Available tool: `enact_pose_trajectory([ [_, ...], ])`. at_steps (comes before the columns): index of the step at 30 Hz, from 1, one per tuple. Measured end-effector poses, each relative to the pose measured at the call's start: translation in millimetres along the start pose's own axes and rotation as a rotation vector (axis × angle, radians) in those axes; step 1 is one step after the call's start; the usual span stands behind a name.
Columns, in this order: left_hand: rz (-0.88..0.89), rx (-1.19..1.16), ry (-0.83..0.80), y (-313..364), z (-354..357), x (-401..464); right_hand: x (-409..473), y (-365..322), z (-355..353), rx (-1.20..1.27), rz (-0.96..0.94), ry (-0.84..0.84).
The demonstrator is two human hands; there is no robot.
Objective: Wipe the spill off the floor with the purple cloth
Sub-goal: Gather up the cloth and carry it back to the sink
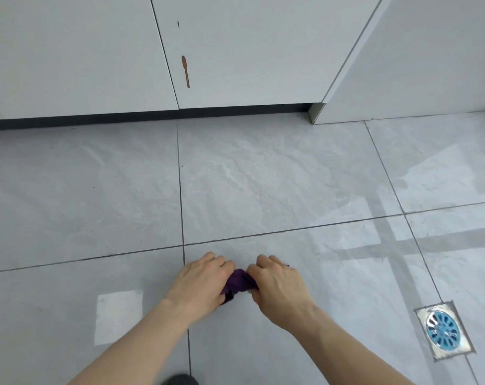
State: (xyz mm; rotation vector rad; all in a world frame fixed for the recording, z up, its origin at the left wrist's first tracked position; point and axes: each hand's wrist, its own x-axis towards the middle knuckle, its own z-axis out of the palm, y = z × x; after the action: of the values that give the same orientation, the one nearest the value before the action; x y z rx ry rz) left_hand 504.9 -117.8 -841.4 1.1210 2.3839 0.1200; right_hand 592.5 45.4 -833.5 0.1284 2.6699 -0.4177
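Bunching purple cloth [239,283] in both hands, floor drain [443,329] rightward.

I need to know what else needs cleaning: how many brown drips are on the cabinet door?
2: a long drip mid-door beside the seam, and a tiny speck above it. Others may lie out of view.
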Motion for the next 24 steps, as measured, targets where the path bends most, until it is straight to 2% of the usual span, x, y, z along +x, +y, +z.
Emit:
enact_pose_trajectory([
  [9, -0.031, -0.005, 0.060, 44.1, -172.4, -85.9, -79.9, -56.0, -160.9, 0.072, 0.020, 0.066],
  [16, -0.081, -0.016, 0.089, 104.3, -350.8, -160.9, -160.1, -101.1, -337.4, 0.094, 0.037, 0.115],
  [24, -0.063, -0.003, 0.207, 187.0, -556.0, -240.4, -267.8, -142.7, -542.2, 0.094, 0.030, 0.227],
])
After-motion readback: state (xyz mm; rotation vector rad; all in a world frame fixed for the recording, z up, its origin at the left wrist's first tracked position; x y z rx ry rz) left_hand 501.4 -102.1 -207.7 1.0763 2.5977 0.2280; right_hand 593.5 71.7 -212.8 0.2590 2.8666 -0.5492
